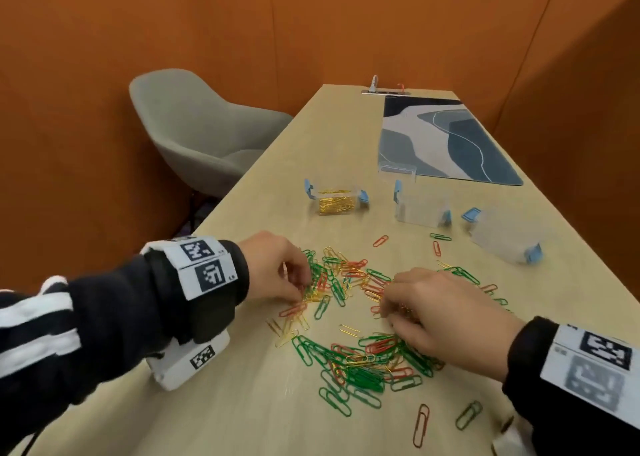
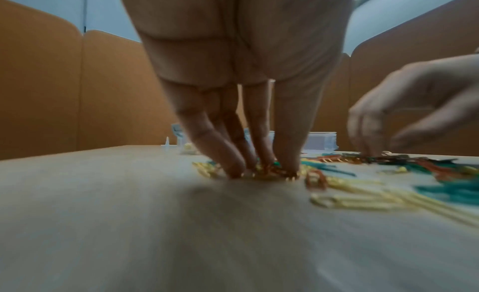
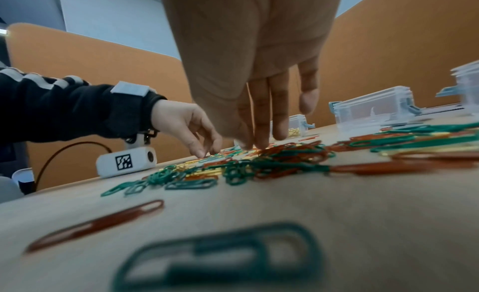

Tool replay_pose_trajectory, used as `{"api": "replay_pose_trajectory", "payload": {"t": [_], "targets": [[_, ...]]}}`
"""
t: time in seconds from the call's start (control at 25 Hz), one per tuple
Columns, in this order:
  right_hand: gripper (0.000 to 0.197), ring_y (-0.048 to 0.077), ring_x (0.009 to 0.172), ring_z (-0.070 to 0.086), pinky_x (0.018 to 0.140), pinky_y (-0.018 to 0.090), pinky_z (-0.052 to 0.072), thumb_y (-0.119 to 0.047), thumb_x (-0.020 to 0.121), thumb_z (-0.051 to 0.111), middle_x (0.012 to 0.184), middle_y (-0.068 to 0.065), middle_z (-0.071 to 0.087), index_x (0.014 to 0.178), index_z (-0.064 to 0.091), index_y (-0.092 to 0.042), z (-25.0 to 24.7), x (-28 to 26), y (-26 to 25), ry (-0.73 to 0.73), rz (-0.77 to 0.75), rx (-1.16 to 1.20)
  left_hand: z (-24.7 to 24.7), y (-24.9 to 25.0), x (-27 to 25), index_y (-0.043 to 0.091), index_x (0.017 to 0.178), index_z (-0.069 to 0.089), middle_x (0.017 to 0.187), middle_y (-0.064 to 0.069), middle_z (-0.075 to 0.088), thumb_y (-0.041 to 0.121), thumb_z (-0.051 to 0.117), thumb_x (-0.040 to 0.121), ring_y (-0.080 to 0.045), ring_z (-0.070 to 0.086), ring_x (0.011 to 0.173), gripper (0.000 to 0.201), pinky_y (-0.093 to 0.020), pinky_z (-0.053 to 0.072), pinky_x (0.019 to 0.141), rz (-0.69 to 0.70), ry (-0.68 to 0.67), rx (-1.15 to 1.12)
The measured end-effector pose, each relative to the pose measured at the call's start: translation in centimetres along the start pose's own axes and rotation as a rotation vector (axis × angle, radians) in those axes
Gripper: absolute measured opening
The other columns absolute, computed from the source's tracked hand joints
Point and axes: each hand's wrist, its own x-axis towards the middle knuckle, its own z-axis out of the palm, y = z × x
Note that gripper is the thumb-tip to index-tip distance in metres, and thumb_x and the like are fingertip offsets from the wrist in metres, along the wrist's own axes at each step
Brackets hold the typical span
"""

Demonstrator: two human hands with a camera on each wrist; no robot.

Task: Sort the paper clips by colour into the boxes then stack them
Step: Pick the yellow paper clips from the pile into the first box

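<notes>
Pinching gold clips (image 2: 269, 171): left hand (image 1: 277, 268); right hand (image 1: 446, 317) likewise.

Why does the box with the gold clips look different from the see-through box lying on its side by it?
The gold clip box stands upright and holds yellow clips; the tipped box lies on its side and looks empty. The gold clip box sits farther left; the tipped box sits far right. Both are clear plastic with blue latches.

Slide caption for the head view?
Both hands pick through mixed paper clips; one box holds gold clips.
</notes>
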Motion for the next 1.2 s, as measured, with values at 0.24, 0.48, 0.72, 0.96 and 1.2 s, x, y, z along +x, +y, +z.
{"api": "replay_pose_trajectory", "payload": {"t": [0.24, 0.48, 0.72, 0.96, 1.2], "targets": [[0.044, 0.013, 0.132, 0.038, 0.107, 0.032, 0.033, -0.02, 0.097, 0.034, 0.145, -0.009, 0.041, 0.14, 0.04, -0.027, 0.8, 3.3, -0.2, 0.005, -0.083, 0.007, 0.4, 0.7, 0.8, 0.022, 0.123, 0.059, 0.123, 0.004, 0.057, 0.02, 0.046, 0.094, -0.013, 0.052, 0.109, 0.031, -0.02, 0.034, 0.095, 0.107, 0.198, 0.076], [0.03, 0.018, 0.111, 0.049, 0.094, 0.031, 0.04, -0.018, 0.092, 0.039, 0.118, -0.005, 0.06, 0.112, 0.062, -0.023, 0.7, 2.9, -0.1, 0.003, -0.002, -0.031, 0.3, 1.0, 2.2, 0.023, 0.111, 0.068, 0.117, 0.004, 0.063, 0.011, 0.046, 0.09, -0.015, 0.056, 0.11, 0.032, -0.025, 0.041, 0.1, 0.132, 0.098, 0.053], [0.032, 0.019, 0.117, 0.047, 0.096, 0.033, 0.038, -0.022, 0.096, 0.035, 0.125, -0.003, 0.055, 0.123, 0.054, -0.022, 0.6, 2.9, -0.9, 0.043, 0.068, -0.032, 0.5, 1.1, 1.7, 0.024, 0.12, 0.062, 0.122, 0.004, 0.058, 0.018, 0.047, 0.094, -0.013, 0.051, 0.113, 0.031, -0.023, 0.037, 0.098, 0.134, 0.171, 0.052], [0.03, 0.021, 0.112, 0.048, 0.095, 0.034, 0.04, -0.02, 0.095, 0.037, 0.118, 0.001, 0.057, 0.115, 0.059, -0.019, 0.6, 3.0, -0.6, -0.002, 0.156, -0.055, 0.4, 1.3, 1.6, 0.02, 0.104, 0.071, 0.11, 0.003, 0.064, 0.014, 0.051, 0.089, -0.013, 0.057, 0.1, 0.026, -0.028, 0.044, 0.094, 0.133, 0.193, -0.015], [0.047, 0.021, 0.129, 0.04, 0.105, 0.038, 0.037, -0.009, 0.093, 0.038, 0.143, -0.001, 0.04, 0.139, 0.036, -0.02, 1.2, 3.4, -0.3, -0.011, 0.107, -0.021, 0.5, 1.8, 4.3, 0.022, 0.143, 0.035, 0.148, 0.004, 0.037, 0.031, 0.056, 0.091, -0.015, 0.037, 0.133, 0.058, -0.025, 0.027, 0.109, 0.152, 0.008, 0.117]]}}
